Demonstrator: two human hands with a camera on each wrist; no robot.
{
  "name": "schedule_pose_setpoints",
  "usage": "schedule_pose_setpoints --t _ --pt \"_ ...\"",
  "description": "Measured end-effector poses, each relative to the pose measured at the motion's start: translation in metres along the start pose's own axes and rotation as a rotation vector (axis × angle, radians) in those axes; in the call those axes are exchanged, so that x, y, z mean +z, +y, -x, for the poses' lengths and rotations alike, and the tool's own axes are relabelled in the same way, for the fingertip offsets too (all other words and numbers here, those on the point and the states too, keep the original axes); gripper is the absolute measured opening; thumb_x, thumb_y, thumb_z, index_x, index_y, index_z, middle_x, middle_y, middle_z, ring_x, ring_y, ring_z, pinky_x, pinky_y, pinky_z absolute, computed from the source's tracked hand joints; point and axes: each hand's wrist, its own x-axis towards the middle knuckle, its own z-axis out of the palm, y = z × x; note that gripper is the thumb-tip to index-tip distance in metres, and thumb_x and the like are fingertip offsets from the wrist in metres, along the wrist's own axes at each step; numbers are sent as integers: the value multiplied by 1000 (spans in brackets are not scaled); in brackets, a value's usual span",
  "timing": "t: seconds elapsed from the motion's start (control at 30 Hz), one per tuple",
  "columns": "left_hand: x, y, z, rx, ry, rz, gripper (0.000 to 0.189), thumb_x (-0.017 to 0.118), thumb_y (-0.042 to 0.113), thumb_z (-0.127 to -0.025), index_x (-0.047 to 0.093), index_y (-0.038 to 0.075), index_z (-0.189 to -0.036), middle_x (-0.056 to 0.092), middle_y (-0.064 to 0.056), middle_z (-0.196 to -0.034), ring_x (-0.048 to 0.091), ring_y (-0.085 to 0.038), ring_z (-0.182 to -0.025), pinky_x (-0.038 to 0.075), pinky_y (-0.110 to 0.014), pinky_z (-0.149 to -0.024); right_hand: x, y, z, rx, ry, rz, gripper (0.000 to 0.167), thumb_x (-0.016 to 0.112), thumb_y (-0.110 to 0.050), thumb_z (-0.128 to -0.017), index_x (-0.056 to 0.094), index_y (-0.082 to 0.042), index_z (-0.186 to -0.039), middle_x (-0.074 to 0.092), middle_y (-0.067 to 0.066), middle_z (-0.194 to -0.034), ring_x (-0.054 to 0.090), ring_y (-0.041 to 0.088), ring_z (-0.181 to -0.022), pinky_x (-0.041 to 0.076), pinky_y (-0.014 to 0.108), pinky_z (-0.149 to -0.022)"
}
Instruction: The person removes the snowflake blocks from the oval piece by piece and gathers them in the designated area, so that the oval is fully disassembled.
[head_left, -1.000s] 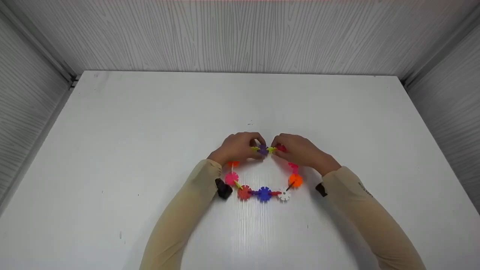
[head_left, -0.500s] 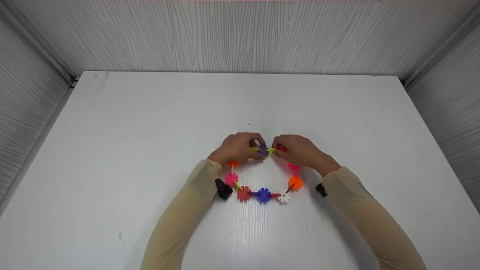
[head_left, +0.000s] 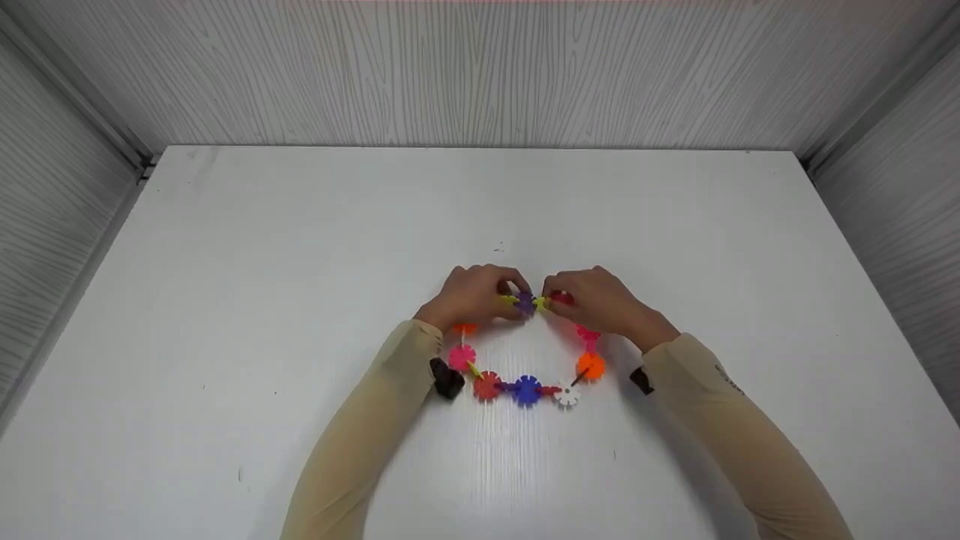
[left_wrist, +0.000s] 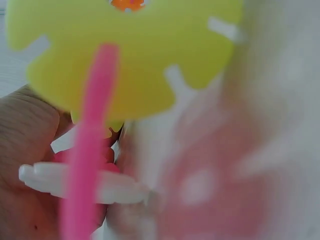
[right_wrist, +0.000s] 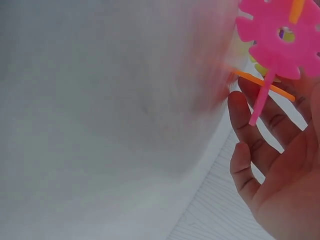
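Near the middle of the worktop [head_left: 300,247] lies a ring of notched discs [head_left: 527,391], its far side in both hands. The left hand [head_left: 480,291], thumb and forefinger bent almost together, pinches the purple disc [head_left: 525,303]; the right hand [head_left: 596,300], fingers curled, grips the red disc [head_left: 561,298], though its exact fingertip hold is hidden. Between them sits a yellow disc [head_left: 540,303]. Holding from either side probably keeps that short stretch steady and in line, while the near side of the ring rests on the worktop, so its weight likely pulls little. Compared with a second ago, hands and discs are almost unmoved; the worktop's far edge shows slightly lower too, so the small shift seems one of viewpoint.
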Motion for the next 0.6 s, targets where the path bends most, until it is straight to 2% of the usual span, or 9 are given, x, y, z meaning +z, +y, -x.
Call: schedule_pose_setpoints --t 0.17,0.3,0.37,0.43,0.6 --pt "-4 -4 3 1 15 -5 33 73 40 -83 68 28 -112 70 3 -105 60 -18 -99 31 -49 -100 -3 8 5 -2 31 10 9 60 -17 -92 66 -12 -96 69 4 -87 59 21 -75 53 38 -79" --pt "-10 -12 9 -54 65 11 34 75 39 -82 68 26 -113 69 2 -104 58 -18 -99 33 -45 -97 -9 24 16 99 41 -26 8 57 -14 -92 64 -11 -95 67 7 -88 57 23 -78 50 40 -78" --pt "-12 -15 12 -64 71 22 35 75 40 -82 68 26 -113 68 1 -104 57 -19 -99 34 -43 -94 -11 30 22 165 26 -94 9 56 -15 -94 64 -11 -97 68 7 -94 58 24 -84 51 39 -80" --pt "-13 -16 12 -58 63 34 36 75 40 -82 68 25 -114 67 0 -104 57 -19 -99 34 -42 -93 -12 32 25 195 7 -139 12 56 -17 -95 65 -11 -100 68 9 -99 59 25 -90 51 41 -83" --pt "-12 -12 11 -56 47 45 37 74 43 -81 67 27 -114 65 -1 -105 55 -20 -100 35 -42 -91 -11 24 23 136 -1 -68 18 57 -21 -95 68 -9 -104 68 11 -103 63 28 -93 52 45 -88"
